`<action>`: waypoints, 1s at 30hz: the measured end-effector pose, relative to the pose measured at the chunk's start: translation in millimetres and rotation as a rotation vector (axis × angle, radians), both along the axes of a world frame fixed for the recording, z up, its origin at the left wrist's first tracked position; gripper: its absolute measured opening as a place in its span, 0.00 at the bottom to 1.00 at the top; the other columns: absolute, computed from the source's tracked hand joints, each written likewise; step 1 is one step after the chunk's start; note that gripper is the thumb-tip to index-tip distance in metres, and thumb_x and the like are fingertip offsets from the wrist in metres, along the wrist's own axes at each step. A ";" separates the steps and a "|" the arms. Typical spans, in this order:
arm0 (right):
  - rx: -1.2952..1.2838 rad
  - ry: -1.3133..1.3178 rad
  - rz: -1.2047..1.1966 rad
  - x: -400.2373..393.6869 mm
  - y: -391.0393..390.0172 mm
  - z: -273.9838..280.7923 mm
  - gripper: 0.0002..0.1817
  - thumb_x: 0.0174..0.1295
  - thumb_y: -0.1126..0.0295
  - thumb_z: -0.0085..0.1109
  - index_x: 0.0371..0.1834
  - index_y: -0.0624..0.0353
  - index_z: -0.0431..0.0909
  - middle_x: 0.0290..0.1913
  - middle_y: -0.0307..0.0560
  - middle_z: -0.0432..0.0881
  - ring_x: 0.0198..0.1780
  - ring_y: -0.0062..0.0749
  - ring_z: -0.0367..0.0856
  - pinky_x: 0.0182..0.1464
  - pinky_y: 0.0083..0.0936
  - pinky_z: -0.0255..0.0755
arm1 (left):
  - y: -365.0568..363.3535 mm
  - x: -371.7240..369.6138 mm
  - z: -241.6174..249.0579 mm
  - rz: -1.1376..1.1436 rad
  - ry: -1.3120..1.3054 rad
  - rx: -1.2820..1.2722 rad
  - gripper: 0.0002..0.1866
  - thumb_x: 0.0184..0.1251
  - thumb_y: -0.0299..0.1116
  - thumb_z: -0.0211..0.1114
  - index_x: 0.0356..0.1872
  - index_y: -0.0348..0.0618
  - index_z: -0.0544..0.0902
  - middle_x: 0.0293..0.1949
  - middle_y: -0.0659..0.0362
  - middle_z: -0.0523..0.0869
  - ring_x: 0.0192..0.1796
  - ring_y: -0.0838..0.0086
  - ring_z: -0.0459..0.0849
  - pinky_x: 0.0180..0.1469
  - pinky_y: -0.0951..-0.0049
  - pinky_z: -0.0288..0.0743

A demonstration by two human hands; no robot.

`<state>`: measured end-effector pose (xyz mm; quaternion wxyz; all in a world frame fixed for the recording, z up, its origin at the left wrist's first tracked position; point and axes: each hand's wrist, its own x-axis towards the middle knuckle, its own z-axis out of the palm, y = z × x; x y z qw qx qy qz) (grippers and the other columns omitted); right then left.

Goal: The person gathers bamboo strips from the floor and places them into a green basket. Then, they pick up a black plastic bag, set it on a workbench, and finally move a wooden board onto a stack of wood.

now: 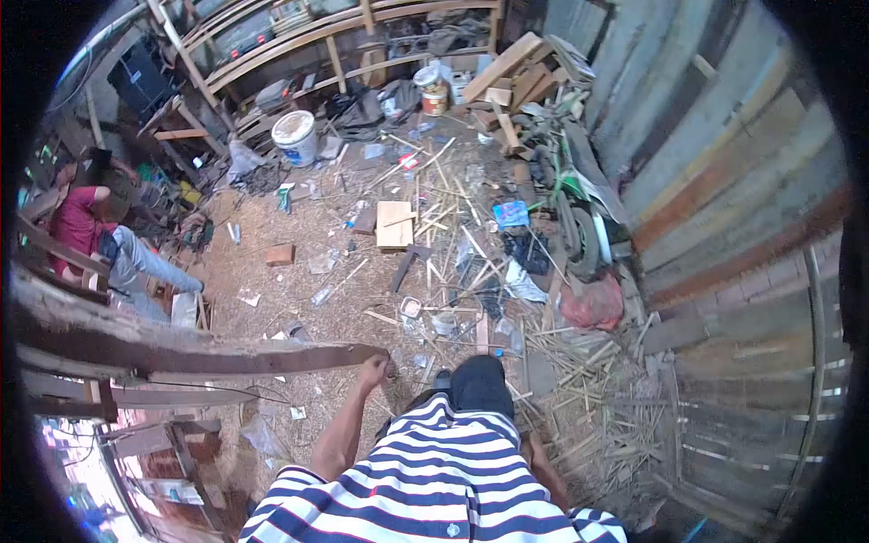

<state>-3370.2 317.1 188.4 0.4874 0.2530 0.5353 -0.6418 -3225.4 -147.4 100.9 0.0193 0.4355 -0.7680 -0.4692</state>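
My left hand (pixel 376 369) is at the near end of a long brown wooden beam (pixel 244 362), its fingers curled against the end. The beam runs off to the left side of the view. Of my right arm only the forearm (pixel 543 466) shows, hanging beside my striped shirt (pixel 444 475); the hand itself is hidden behind my body. One dark trouser leg (pixel 482 387) shows below the shirt, on a floor covered in shavings.
Thin wood offcuts (pixel 579 371) litter the floor to the right. Ahead lie a small wooden block stool (pixel 396 224) and a brick (pixel 281 254). White buckets (pixel 294 138) stand farther back. A motorbike (pixel 584 199) leans by the metal wall. Another person (pixel 86 222) sits at left.
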 end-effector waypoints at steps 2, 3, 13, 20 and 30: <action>0.242 0.612 0.390 -63.5 12.8 -174.9 0.23 0.62 0.48 0.46 0.46 0.56 0.77 0.34 0.48 0.81 0.29 0.41 0.78 0.29 0.35 0.72 | -34.3 -52.6 29.0 0.137 0.004 0.091 0.15 0.65 0.35 0.56 0.47 0.38 0.80 0.31 0.52 0.85 0.33 0.69 0.84 0.39 0.69 0.76; 0.447 0.667 0.749 -110.9 -28.1 -186.8 0.19 0.62 0.54 0.47 0.43 0.57 0.78 0.33 0.48 0.81 0.28 0.40 0.78 0.27 0.35 0.71 | -43.4 -76.3 44.2 0.167 0.003 0.092 0.15 0.65 0.35 0.56 0.47 0.38 0.80 0.31 0.52 0.85 0.33 0.69 0.84 0.39 0.69 0.76; 0.366 0.430 1.016 -433.7 -367.8 -198.5 0.09 0.56 0.73 0.49 0.36 0.61 0.79 0.31 0.52 0.81 0.31 0.38 0.82 0.28 0.33 0.76 | -60.6 -122.9 -72.8 0.515 -0.232 0.132 0.23 0.56 0.51 0.59 0.38 0.38 0.84 0.35 0.45 0.85 0.38 0.59 0.85 0.43 0.63 0.76; 0.453 1.139 1.520 -565.1 -551.5 -171.6 0.17 0.51 0.61 0.60 0.42 0.56 0.80 0.44 0.53 0.82 0.48 0.48 0.79 0.51 0.37 0.72 | -22.2 -174.5 -135.9 0.734 -0.523 0.230 0.16 0.57 0.40 0.59 0.34 0.34 0.81 0.30 0.45 0.85 0.34 0.57 0.85 0.37 0.61 0.76; 0.065 1.216 2.057 -568.1 -673.8 -407.4 0.15 0.57 0.59 0.58 0.41 0.57 0.78 0.42 0.58 0.80 0.46 0.51 0.78 0.47 0.41 0.72 | -220.0 -322.0 -249.5 0.675 -0.170 0.403 0.21 0.65 0.46 0.53 0.44 0.36 0.78 0.36 0.45 0.83 0.41 0.55 0.83 0.44 0.62 0.74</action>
